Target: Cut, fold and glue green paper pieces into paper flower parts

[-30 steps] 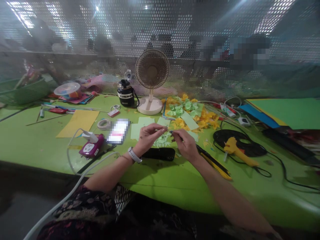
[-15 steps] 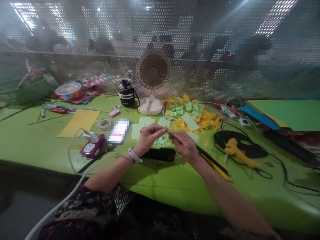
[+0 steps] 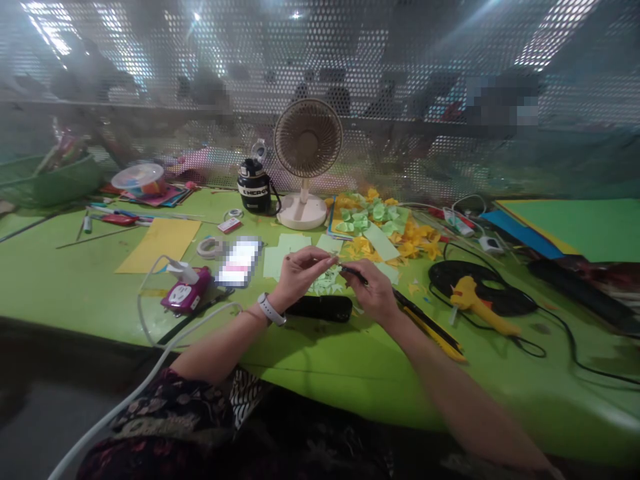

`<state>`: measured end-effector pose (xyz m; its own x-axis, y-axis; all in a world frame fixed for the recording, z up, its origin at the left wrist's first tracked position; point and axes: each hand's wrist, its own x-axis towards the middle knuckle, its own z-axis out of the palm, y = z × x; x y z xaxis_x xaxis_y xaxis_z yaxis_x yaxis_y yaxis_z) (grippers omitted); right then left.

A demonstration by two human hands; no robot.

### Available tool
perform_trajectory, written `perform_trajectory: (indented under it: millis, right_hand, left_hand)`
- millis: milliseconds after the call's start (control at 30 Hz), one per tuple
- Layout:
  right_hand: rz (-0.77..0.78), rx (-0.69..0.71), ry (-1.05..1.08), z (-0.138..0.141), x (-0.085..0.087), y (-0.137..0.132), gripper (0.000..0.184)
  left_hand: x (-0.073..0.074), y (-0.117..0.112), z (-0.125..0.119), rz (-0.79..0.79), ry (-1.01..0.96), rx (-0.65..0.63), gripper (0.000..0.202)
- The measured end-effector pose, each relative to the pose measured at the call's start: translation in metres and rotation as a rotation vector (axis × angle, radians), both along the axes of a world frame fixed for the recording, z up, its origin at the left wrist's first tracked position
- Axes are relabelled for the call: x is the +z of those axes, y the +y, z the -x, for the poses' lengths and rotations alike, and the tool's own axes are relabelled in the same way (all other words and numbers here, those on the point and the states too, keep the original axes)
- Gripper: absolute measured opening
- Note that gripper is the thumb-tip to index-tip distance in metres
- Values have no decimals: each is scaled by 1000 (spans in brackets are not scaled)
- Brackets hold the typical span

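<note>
Tight pinch: right hand (image 3: 374, 297) holds a thin black stick (image 3: 354, 272), left hand (image 3: 300, 275) closes on something too small to see — loose fingers could drop them.

On the green table (image 3: 60, 273): a white fan (image 3: 307, 143) beside a black bottle (image 3: 254, 187), a yellow glue gun (image 3: 470, 307) on black cord (image 3: 480, 283), a pink socket (image 3: 186, 292) near tape (image 3: 209, 248).

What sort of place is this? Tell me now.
Likely a paper-craft workbench: a bright green table holds a yellow plastic hot glue gun, a long yellow-and-black utility knife, and heaps of cut green and yellow paper.
</note>
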<state>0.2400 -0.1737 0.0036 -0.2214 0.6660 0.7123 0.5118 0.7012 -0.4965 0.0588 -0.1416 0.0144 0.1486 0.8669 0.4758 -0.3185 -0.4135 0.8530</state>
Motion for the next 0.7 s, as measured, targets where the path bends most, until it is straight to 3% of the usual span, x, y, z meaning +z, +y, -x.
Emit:
perform_trajectory:
  millis: [467,700]
  right_hand:
    - [112,40,37,-3,-11,6,28]
    - [68,-41,-34,-3,-4,2,24]
  left_hand:
    - [1,1,0,7,-27,-50,16]
    - [1,2,0,12,-35,-12,16]
